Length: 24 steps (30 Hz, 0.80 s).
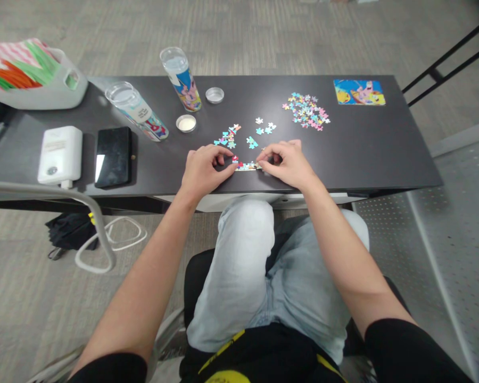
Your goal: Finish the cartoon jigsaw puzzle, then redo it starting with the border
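A short strip of joined jigsaw puzzle pieces [245, 166] lies near the table's front edge. My left hand [205, 166] is at its left end, with the thumb and curled fingers steadying it. At the right end, my right hand [285, 162] pinches a puzzle piece between thumb and forefinger; the fingertips partly hide it. Loose puzzle pieces [227, 137] lie just beyond my left hand. More single pieces [259, 130] are scattered beyond the strip, and a larger pile of pieces [307, 111] sits farther back to the right.
A picture card [359, 92] lies at the back right. On the left stand two clear printed cylinders, one tilted-looking [138, 111] and one behind [181, 80], with two round lids [186, 123]. Farther left are a black device [113, 157], a white device [60, 155] and a white basket [69, 90].
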Each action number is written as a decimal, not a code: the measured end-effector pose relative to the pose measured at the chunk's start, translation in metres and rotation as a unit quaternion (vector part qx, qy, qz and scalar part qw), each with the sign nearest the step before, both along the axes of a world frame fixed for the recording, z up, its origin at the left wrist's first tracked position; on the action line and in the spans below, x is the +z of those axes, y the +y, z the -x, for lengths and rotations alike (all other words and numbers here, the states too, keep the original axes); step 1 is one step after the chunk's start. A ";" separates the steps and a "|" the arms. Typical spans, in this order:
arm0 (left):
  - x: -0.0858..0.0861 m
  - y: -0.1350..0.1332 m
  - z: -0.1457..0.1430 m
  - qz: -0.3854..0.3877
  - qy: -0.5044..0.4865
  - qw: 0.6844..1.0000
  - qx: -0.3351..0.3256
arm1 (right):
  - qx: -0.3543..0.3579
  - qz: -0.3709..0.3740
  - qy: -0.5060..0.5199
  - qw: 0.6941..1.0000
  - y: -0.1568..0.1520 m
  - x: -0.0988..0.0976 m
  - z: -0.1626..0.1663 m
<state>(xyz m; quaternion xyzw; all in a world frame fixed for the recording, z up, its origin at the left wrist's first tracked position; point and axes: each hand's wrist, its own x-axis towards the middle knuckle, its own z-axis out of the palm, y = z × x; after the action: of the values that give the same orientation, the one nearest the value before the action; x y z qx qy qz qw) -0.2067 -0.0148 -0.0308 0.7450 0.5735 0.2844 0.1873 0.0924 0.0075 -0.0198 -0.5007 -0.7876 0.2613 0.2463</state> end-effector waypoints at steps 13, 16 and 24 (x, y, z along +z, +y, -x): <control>0.002 -0.002 -0.002 0.002 0.005 1.000 0.002 | 0.019 -0.030 0.033 0.999 0.003 -0.008 -0.001; 0.001 -0.002 -0.003 -0.008 -0.002 1.000 -0.001 | 0.025 -0.030 0.030 0.999 0.003 -0.009 0.000; -0.003 -0.002 0.000 -0.031 -0.009 0.999 -0.004 | 0.002 -0.060 0.057 0.997 0.006 -0.007 -0.012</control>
<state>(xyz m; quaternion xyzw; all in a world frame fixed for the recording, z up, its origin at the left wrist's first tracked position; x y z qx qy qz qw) -0.2068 -0.0168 -0.0334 0.7502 0.5598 0.3079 0.1703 0.1044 0.0137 -0.0272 -0.4675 -0.7876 0.2422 0.3200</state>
